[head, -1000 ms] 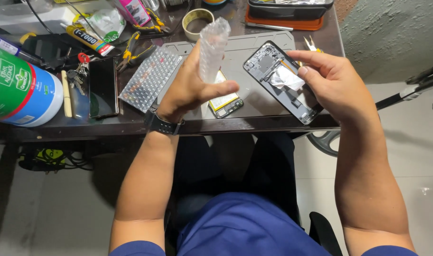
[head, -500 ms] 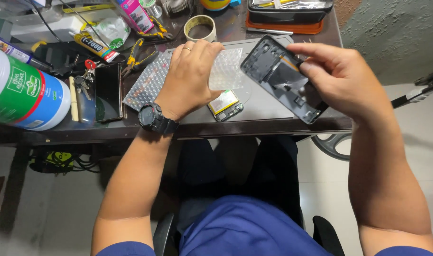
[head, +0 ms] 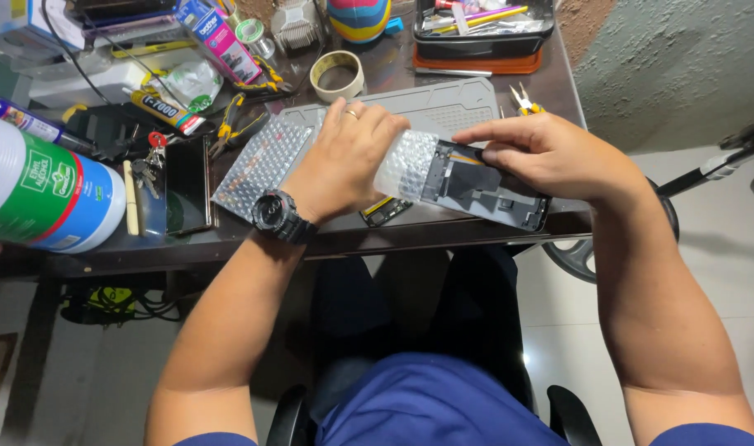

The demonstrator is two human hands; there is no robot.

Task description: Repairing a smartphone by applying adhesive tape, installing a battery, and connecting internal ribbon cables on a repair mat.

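Note:
My left hand [head: 344, 157], with a black watch on its wrist, grips a clear bubble-wrap pouch [head: 406, 165] over the grey work mat [head: 443, 103]. My right hand [head: 550, 153] holds an opened black phone body [head: 484, 186], its left end pushed against the mouth of the pouch. A small yellow and black part [head: 385, 211] lies on the mat just under the two hands. A second sheet of bubble wrap [head: 261, 161] lies flat to the left of my left hand.
A big white, green and blue bottle [head: 42, 194] lies at the left edge. A dark phone [head: 187, 186], keys [head: 149, 157], pliers [head: 236, 116], a tape roll [head: 337, 76], a glue tube [head: 166, 111] and a tool tray [head: 484, 29] crowd the dark table. A chair wheel [head: 579, 256] is at right.
My left hand lowered the upright pouch to the mat and turned it sideways. My right hand tilted the phone body flat and brought it left to the pouch's mouth.

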